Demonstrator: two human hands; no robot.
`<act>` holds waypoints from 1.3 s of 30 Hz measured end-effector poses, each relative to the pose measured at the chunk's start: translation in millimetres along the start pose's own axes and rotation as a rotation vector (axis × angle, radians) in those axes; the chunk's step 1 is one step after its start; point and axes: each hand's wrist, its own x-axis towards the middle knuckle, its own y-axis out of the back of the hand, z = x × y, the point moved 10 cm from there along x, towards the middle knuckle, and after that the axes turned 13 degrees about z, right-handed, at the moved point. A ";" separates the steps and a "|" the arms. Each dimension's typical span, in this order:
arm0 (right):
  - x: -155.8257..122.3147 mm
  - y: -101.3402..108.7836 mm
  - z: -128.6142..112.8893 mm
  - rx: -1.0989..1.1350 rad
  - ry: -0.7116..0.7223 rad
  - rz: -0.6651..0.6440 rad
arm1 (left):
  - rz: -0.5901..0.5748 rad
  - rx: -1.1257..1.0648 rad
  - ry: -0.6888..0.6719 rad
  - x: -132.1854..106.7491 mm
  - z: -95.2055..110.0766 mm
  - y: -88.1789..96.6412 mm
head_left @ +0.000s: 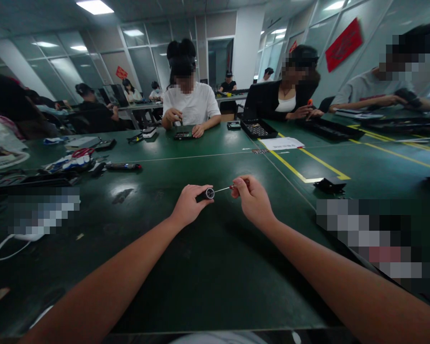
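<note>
Now, your left hand: your left hand [188,206] has a narrow grip, with thumb and fingers pinched on a small black cylinder [205,194]. Its silver-ringed end faces your other hand.
Your right hand: your right hand [252,200] has its grip closed on a thin tool [222,189] with a reddish handle. Most of the handle is hidden inside the fingers.
Place of the cylinder: it is lifted above the desk [208,277], in front of you and between both hands, not resting on the surface.
Tool and cylinder: the metal shaft lies nearly level and its tip meets the ringed end. Whether it sits in an opening or only touches, I cannot tell; it is too small.
Done, as I judge: both things are in hand and set one against the other, so the work on the ringed end seems to be at its middle.
Left, as I judge: nothing shows that the cylinder is ready to be put down.
Around you: a small black part [331,184] lies at the yellow line [290,167] to your right, well apart. Red-handled scissors [82,152] lie far to the left.
Other people: a person in a white shirt [189,102] sits across the desk, with one hand at a dark device [183,135]. These hands are not yours.
</note>
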 end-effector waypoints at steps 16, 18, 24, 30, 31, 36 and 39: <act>0.1 -3.2 -0.2 -0.075 -0.022 -0.069 | 0.025 -0.032 0.039 0.0 -6.9 -0.2; -1.6 -6.6 -1.3 -0.053 -0.013 -0.115 | 0.032 -0.036 0.029 0.2 -6.9 0.2; -1.1 -0.3 -6.7 -0.182 0.024 -0.060 | 0.022 -0.026 0.014 -0.5 -5.3 -1.2; -3.8 -7.3 -13.8 -0.243 0.086 -0.123 | 0.010 -0.038 0.039 -0.2 -9.0 -1.5; -4.6 -8.6 -14.4 -0.249 0.091 -0.140 | 0.012 -0.037 0.049 0.0 -10.4 -1.1; -3.4 -9.6 -15.2 -0.312 0.107 -0.165 | 0.007 -0.038 0.045 0.2 -10.7 -0.9; -0.8 -9.1 -16.8 -0.335 0.133 -0.157 | 0.002 -0.032 0.035 -0.2 -9.8 -1.9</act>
